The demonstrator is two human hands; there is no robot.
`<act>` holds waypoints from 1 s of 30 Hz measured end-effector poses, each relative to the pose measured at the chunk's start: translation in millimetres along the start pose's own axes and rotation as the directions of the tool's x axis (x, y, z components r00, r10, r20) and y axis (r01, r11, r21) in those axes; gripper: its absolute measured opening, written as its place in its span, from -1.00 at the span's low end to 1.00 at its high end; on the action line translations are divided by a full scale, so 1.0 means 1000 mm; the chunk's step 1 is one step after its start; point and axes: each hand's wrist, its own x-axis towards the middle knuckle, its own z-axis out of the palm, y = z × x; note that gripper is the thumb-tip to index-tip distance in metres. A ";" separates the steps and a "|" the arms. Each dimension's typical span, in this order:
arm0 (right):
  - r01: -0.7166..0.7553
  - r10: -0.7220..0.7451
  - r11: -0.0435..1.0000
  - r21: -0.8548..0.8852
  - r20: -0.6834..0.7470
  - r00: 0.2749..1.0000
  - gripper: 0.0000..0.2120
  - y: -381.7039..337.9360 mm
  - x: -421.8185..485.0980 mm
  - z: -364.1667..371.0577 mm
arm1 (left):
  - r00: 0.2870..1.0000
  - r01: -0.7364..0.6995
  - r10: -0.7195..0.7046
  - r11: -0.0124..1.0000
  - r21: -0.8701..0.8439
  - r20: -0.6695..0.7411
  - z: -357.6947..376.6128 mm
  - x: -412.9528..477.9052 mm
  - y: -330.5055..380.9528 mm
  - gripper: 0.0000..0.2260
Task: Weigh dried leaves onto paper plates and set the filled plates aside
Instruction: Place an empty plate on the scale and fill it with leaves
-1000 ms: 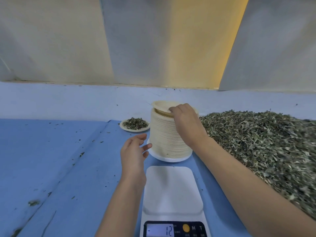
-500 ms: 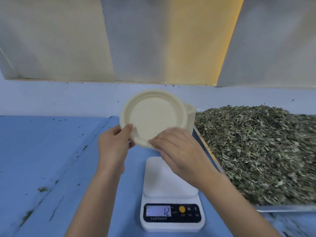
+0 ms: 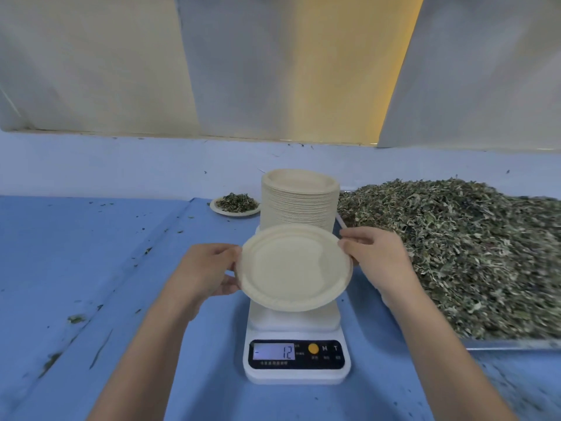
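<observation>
An empty cream paper plate (image 3: 296, 267) hangs just above the white kitchen scale (image 3: 296, 354), whose display reads -12. My left hand (image 3: 206, 270) grips its left rim and my right hand (image 3: 376, 259) pinches its right rim. Behind it stands a tall stack of paper plates (image 3: 299, 199). A big heap of dried green leaves (image 3: 461, 250) fills a metal tray (image 3: 513, 344) on the right. One filled plate of leaves (image 3: 235, 205) sits left of the stack.
The table is covered in blue sheeting (image 3: 91, 268) with scattered leaf crumbs. A pale wall and hanging sheets close off the back. The tray's front edge lies close to my right forearm.
Both hands have lowered the plate from a tilted position in front of the stack to nearly flat just over the scale. The right hand moved from the plate's front edge to its right rim.
</observation>
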 end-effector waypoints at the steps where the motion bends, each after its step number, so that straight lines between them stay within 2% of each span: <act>1: -0.017 0.018 0.999 -0.040 0.010 1.000 -0.80 0.003 0.000 0.002 | 1.000 0.026 -0.026 1.000 0.012 -0.002 0.001 0.001 -0.002 -0.79; 5: -0.065 0.069 0.993 -0.102 0.038 0.997 -0.77 0.012 -0.004 0.013 | 0.995 0.098 -0.098 0.995 0.001 0.004 0.006 0.006 -0.011 -0.80; 12: -0.043 0.046 0.982 -0.183 0.009 0.999 -0.73 0.019 -0.005 0.018 | 0.979 0.203 -0.202 0.978 -0.048 0.032 0.012 0.011 -0.019 -0.74; 20: -0.070 0.080 0.977 -0.200 0.040 0.996 -0.73 0.028 -0.002 0.022 | 0.968 0.250 -0.250 0.968 -0.018 -0.006 0.008 0.012 -0.026 -0.69; 24: -0.073 0.078 0.965 -0.253 0.009 0.997 -0.74 0.030 -0.001 0.020 | 0.966 0.257 -0.256 0.966 0.025 -0.029 0.008 0.013 -0.029 -0.70; 26: -0.067 0.066 0.960 -0.272 -0.013 0.998 -0.74 0.032 -0.001 0.018 | 0.976 0.199 -0.192 0.978 0.068 -0.100 0.009 0.015 -0.029 -0.72; 28: -0.056 0.047 0.960 -0.273 -0.038 0.998 -0.75 0.032 0.001 0.014 | 0.978 0.053 -0.018 0.985 0.163 -0.208 0.012 0.017 -0.031 -0.78; 30: -0.034 0.014 0.966 -0.256 -0.081 0.997 -0.77 0.032 0.004 0.009 | 0.939 -0.105 0.184 0.958 0.267 -0.291 0.018 0.015 -0.029 -0.82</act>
